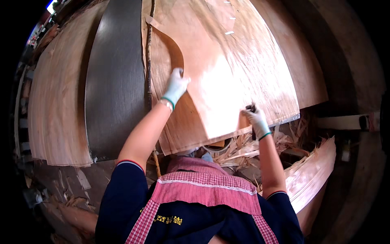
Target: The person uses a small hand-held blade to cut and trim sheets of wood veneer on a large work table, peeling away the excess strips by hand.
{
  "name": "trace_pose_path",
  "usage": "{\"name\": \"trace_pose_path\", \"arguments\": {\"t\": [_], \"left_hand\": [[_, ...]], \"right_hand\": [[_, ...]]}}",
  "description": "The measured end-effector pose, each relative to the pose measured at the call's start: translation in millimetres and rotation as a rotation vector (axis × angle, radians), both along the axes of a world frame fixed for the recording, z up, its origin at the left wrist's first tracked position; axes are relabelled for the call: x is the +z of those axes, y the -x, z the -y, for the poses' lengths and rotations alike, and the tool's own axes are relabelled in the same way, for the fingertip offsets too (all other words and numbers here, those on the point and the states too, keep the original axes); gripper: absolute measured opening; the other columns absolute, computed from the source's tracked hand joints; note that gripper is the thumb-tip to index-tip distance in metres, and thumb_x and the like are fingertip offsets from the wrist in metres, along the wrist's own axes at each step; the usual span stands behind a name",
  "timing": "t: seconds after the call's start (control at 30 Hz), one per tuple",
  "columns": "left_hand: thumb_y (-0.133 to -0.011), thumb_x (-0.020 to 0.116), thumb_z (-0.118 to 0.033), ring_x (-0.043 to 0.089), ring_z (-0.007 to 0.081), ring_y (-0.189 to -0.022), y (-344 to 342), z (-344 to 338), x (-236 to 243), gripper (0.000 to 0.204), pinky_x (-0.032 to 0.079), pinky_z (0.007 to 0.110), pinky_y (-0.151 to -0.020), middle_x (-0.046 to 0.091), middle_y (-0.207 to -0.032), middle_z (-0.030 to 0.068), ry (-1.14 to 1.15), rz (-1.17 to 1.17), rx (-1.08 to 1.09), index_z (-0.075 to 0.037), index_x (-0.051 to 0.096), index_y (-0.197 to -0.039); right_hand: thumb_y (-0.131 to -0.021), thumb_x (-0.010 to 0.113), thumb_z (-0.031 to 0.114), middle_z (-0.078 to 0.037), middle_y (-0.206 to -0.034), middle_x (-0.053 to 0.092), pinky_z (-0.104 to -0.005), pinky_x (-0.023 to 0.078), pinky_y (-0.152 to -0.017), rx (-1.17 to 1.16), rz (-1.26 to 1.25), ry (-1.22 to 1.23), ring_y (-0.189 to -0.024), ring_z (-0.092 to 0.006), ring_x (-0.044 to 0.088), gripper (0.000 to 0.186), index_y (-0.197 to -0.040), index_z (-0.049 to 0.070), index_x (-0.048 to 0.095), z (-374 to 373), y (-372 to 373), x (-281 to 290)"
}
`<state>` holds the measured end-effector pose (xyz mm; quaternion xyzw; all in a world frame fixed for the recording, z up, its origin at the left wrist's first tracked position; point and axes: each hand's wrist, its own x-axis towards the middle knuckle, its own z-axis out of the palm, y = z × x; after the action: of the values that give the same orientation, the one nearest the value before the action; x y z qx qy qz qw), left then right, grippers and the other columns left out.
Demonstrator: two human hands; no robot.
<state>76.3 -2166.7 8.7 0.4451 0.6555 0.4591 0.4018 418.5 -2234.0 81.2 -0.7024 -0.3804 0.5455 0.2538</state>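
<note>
Large sheets of pale reddish wood veneer [260, 61] lie stacked before me. My left hand [176, 86], in a white glove with a green cuff, is closed on the edge of a long, narrow veneer strip [170, 42]. This strip curls up off the sheet, its far end by a thin stick. My right hand [256, 118], gloved alike, is closed round a small dark tool [251, 108] at the sheet's near edge. Most of that tool is hidden by the fingers, so its kind is unclear. Bright glare washes out the sheet between the hands.
A thin wooden stick [149, 61] runs lengthwise left of the veneer. Beyond it lie a dark grey board [115, 77] and another veneer stack [61, 97]. Torn veneer scraps [239, 152] litter the floor below the near edge. A loose veneer piece [313, 175] leans at the right.
</note>
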Motion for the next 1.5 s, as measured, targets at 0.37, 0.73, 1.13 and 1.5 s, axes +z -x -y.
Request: {"name": "trace_pose_path", "arguments": {"t": [0.37,0.73,1.13,1.5], "left_hand": [[-0.082,0.068,-0.02,0.058,0.0366,-0.115,-31.4,34.5,12.4,0.055,0.048,0.046,-0.095,0.054,-0.133,0.0176,0.365,-0.903,-0.094,-0.009,0.05,-0.132],[-0.086,0.051,-0.006,0.044,0.029,-0.133,31.0,-114.6,-50.5,0.052,0.031,0.038,-0.115,0.05,-0.141,0.0128,-0.382,-1.07,-0.606,-0.008,0.047,-0.138],[-0.093,0.055,-0.041,0.041,0.0276,-0.134,24.4,-121.6,-58.4,0.051,0.032,0.041,-0.112,0.048,-0.143,0.0081,-0.353,-0.935,-0.582,-0.016,0.051,-0.138],[-0.093,0.056,-0.039,0.038,0.0305,-0.136,17.5,-126.9,-53.6,0.05,0.028,0.043,-0.114,0.045,-0.146,0.0093,-0.353,-0.954,-0.63,-0.018,0.051,-0.137]], "right_hand": [[-0.096,0.058,0.038,-0.004,-0.067,0.056,-0.0293,0.047,-0.051,-0.039,0.005,-0.125,-0.053,-0.0126,0.055,0.04,-0.085,0.0,0.061,56.4,43.7,-68.6],[-0.097,0.051,0.03,-0.024,-0.082,0.068,-0.0523,0.05,-0.066,0.573,0.845,-0.205,-0.077,-0.0435,0.067,0.028,-0.105,0.004,0.052,-18.4,152.7,-49.3],[-0.093,0.046,0.019,-0.027,-0.075,0.066,-0.0517,0.054,-0.06,0.514,0.776,-0.301,-0.067,-0.0423,0.067,0.023,-0.102,-0.002,0.049,-58.7,239.0,-124.7],[-0.096,0.054,0.034,-0.019,-0.074,0.066,-0.0498,0.05,-0.055,1.051,0.802,-0.088,-0.065,-0.0401,0.065,0.027,-0.108,0.011,0.055,58.1,-5.2,-61.5]]}}
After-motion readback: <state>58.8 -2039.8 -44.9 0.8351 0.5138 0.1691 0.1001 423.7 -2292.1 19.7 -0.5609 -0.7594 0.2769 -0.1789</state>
